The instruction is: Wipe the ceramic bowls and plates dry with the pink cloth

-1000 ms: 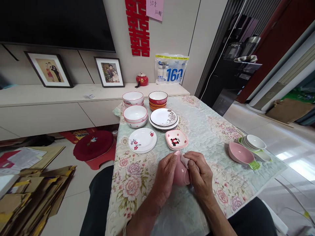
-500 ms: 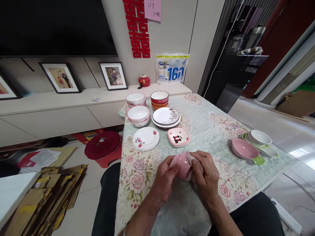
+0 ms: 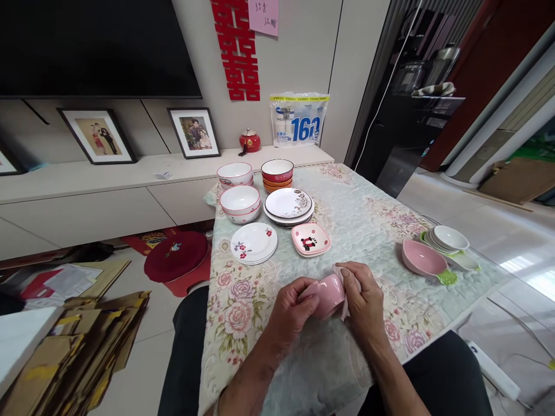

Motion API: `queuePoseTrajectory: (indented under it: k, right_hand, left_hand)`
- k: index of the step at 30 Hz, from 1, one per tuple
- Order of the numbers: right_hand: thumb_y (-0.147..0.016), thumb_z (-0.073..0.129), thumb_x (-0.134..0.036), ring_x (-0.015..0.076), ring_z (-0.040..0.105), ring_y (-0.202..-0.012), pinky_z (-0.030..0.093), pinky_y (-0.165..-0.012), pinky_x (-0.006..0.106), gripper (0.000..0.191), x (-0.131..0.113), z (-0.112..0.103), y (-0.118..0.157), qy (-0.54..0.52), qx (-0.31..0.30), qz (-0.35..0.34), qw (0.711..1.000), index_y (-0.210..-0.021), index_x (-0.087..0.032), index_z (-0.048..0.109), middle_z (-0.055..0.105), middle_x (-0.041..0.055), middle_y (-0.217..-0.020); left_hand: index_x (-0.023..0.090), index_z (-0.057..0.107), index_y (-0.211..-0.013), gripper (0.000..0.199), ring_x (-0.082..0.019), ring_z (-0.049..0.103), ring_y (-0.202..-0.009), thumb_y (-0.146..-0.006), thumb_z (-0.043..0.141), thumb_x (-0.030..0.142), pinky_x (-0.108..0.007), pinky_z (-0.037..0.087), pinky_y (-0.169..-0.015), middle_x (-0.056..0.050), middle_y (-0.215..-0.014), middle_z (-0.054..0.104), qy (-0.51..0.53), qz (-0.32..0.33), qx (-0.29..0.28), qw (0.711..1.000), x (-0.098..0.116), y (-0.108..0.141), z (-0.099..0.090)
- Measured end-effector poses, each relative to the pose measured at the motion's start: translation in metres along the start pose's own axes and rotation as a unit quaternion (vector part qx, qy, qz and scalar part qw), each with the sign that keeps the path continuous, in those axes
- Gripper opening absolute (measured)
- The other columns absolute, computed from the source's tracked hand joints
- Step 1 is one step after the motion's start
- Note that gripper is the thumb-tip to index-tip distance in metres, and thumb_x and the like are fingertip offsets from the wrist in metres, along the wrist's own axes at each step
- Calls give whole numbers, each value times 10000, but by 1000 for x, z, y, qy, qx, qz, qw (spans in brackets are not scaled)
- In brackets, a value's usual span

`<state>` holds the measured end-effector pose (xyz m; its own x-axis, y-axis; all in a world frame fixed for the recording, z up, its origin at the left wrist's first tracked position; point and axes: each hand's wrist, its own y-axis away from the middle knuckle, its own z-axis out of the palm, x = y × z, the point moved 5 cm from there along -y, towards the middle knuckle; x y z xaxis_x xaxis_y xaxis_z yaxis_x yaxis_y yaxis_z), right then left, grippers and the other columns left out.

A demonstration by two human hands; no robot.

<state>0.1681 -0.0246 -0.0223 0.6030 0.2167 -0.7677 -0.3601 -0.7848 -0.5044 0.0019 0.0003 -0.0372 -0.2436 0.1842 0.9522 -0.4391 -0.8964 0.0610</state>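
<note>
A small pink bowl [image 3: 330, 296] is tilted on its side above the near part of the table, its glossy outside showing. My left hand [image 3: 295, 306] grips its left end between thumb and fingers. My right hand [image 3: 363, 294] is closed on a pale cloth [image 3: 346, 303], which it presses against the bowl's right side. Just beyond my hands lie a square pink dish [image 3: 311, 239] with a cartoon figure and a stack of white flowered plates [image 3: 254, 242].
Bowl stacks [image 3: 240, 203] and brown-rimmed plates [image 3: 288, 203] stand farther back on the flowered tablecloth [image 3: 347, 202]. At right are a pink leaf-handled bowl [image 3: 422, 259] and stacked white bowls [image 3: 451, 238]. A red stool [image 3: 176, 257] and flattened cardboard [image 3: 87, 341] lie left of the table.
The pink bowl has turned in my hands, showing more of its outside. My right hand and the cloth have shifted along its right side. The view has moved slightly right.
</note>
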Motion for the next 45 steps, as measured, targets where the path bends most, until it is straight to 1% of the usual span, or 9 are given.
queuePoseTrajectory:
  k: [3, 6, 10, 19, 23, 29, 34, 39, 45]
  right_hand:
    - [-974, 512, -276, 217, 612, -937, 498, -830, 400, 203, -5, 1, 6, 22, 26, -4, 999, -1008, -210, 701, 639, 75, -979]
    - [-942, 555, -211, 216, 603, -921, 509, -789, 387, 195, -35, 2, 15, 41, 32, -93, 994, -1074, -225, 697, 610, 79, -988]
    - [-898, 593, -130, 227, 577, -947, 501, -799, 400, 278, -63, 8, 21, 40, -21, -191, 981, -1127, -254, 690, 623, 81, -1040]
    - [-964, 544, -251, 211, 602, -973, 501, -839, 385, 208, -6, 17, 11, -32, -9, -10, 999, -1099, -241, 702, 606, 72, -1030]
    - [-917, 607, -201, 217, 596, -937, 507, -819, 389, 179, -22, 19, 18, 26, 24, -83, 996, -1078, -229, 682, 619, 71, -993]
    - [-911, 572, -92, 205, 600, -936, 527, -800, 360, 218, -45, 25, 23, 14, -62, -183, 981, -1078, -219, 630, 639, 76, -1009]
    - [-921, 566, -115, 207, 592, -907, 511, -799, 368, 140, -43, 17, 18, 48, -47, -169, 983, -1014, -204, 623, 617, 69, -940]
    - [-940, 516, -124, 190, 569, -794, 483, -700, 343, 123, -50, 20, 22, 91, -116, -132, 980, -901, -198, 606, 571, 49, -838]
    - [-945, 518, -101, 183, 594, -935, 514, -798, 321, 162, -57, 21, 16, 28, -107, -170, 979, -1032, -199, 614, 591, 70, -991]
  left_hand:
    - [150, 709, -867, 209, -142, 461, -713, -782, 713, 342, -249, 371, -682, 4, -745, 585, 26, -10, 5, 1000, -2, 0, 0]
    - [145, 715, -872, 254, -149, 490, -730, -806, 710, 390, -255, 389, -696, -13, -760, 604, 39, -22, -1, 999, -2, 0, 2]
    - [153, 717, -880, 244, -131, 493, -644, -805, 717, 386, -252, 394, -647, 5, -676, 592, 102, -29, 5, 994, 1, 0, 3]
    - [134, 725, -800, 252, -120, 561, -688, -636, 851, 278, -248, 459, -717, 4, -716, 650, 254, -45, 118, 959, -5, -6, -6]
    - [136, 676, -767, 235, -93, 542, -641, -643, 849, 235, -217, 452, -660, 31, -672, 610, 300, -64, 140, 942, -9, -6, -7]
    - [147, 591, -706, 312, -75, 522, -592, -618, 870, 254, -195, 445, -601, 50, -639, 579, 311, -70, 143, 937, -2, -3, -2]
    - [144, 581, -691, 330, -89, 559, -616, -590, 882, 231, -207, 466, -621, 32, -656, 610, 314, -80, 160, 932, -7, -3, -5]
    - [145, 604, -734, 315, -121, 601, -698, -603, 874, 241, -241, 491, -686, 12, -716, 647, 330, -64, 180, 924, -8, -5, -7]
    - [135, 629, -741, 314, -94, 534, -606, -599, 880, 259, -211, 425, -588, 22, -650, 606, 309, -81, 134, 938, -6, -3, -2]
